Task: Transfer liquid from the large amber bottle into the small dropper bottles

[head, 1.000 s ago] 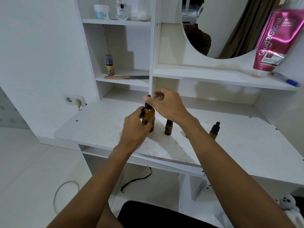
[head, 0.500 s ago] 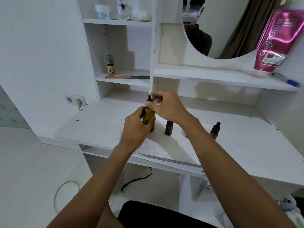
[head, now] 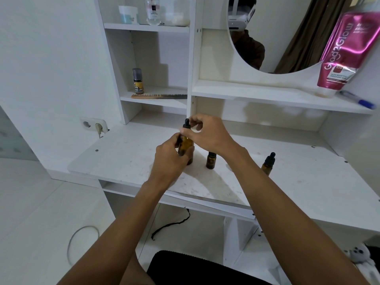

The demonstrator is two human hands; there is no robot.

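Note:
The large amber bottle (head: 186, 146) stands upright on the white desk (head: 287, 177), with my left hand (head: 171, 159) wrapped around its body. My right hand (head: 207, 134) pinches its black dropper cap (head: 187, 124) from above. A small amber bottle (head: 211, 160) with no dropper on top stands just right of it, under my right wrist. Another small dropper bottle (head: 268, 163) with a black bulb cap stands further right, partly hidden by my right forearm.
A round mirror (head: 283, 38) and shelves rise behind the desk. A pink tube (head: 345, 50) and a blue pen (head: 357, 100) sit on the right shelf, a comb (head: 159, 96) and small spray bottle (head: 138, 81) on the left one. A wall socket (head: 94, 124) is at left.
My right hand has shifted slightly on the dropper cap, fingers turning around it. The bottle and my left hand stay in place.

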